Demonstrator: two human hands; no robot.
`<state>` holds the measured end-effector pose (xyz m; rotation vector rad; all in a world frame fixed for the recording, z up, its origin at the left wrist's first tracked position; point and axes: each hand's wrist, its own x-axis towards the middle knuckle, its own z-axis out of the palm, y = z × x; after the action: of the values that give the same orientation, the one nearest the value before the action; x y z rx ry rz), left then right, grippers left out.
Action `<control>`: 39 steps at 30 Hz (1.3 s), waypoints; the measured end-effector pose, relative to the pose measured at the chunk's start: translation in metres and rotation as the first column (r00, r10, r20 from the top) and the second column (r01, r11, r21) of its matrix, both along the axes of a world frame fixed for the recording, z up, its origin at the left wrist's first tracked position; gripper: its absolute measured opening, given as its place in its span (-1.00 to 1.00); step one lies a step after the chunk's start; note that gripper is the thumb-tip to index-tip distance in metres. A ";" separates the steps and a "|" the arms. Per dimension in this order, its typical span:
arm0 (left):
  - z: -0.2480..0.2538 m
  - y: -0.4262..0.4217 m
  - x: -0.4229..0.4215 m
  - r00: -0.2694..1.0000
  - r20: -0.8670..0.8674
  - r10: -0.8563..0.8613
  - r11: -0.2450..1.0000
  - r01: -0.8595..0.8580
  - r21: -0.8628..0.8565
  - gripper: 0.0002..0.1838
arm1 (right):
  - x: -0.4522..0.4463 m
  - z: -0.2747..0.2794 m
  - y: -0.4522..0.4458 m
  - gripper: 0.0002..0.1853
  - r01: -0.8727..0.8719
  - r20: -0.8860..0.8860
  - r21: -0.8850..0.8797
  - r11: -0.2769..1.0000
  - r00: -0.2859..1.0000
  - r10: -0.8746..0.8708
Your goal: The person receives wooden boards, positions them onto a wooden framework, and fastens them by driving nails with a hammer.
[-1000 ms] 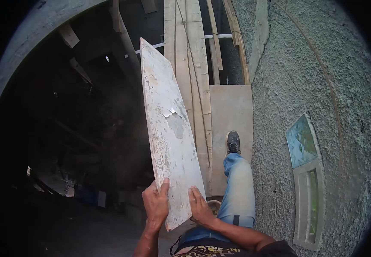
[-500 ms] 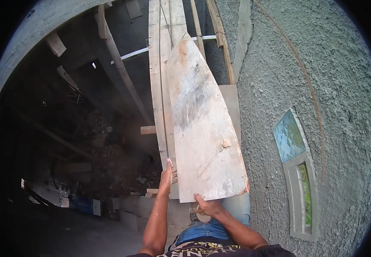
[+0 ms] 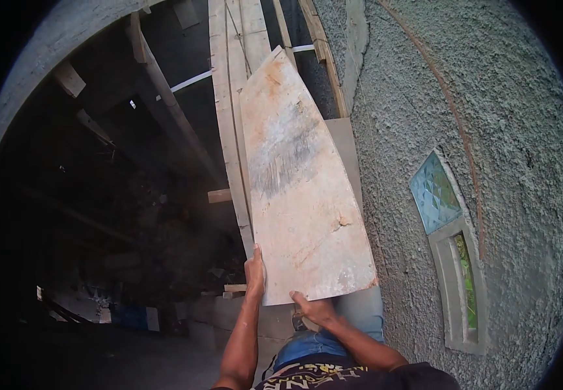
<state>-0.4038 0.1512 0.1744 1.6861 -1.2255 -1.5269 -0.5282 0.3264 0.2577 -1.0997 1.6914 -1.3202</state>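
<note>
A worn plywood panel with grey smears and a small knot-like mark lies in front of me, its far end narrower in view. My left hand grips its left edge near the close corner, thumb up and fingers hidden beneath. At the near edge, my right hand is closed on the panel with the thumb on top and the fingers underneath. Below and beyond the panel run long wooden planks, partly covered by it.
Rough grey plastered wall rises close on my right, with a small glass-paned opening. To the left is a dark drop with timber beams and debris far below. A short wood piece juts out beside the planks.
The panel has shifted slightly left in view and covers more of the planks. My left hand now sits tight against its edge, where its fingers showed before. The view has shifted slightly too.
</note>
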 end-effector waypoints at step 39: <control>0.082 0.014 0.069 0.918 -0.377 -0.123 0.960 0.014 -0.279 -0.45 | -0.019 -0.055 -0.012 -0.14 -0.316 -0.459 0.323 0.892 0.772 0.440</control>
<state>-0.3345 0.1651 0.2559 1.1043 -1.2183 -1.5599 -0.5470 0.3141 0.2030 -1.6596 1.8005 -0.5695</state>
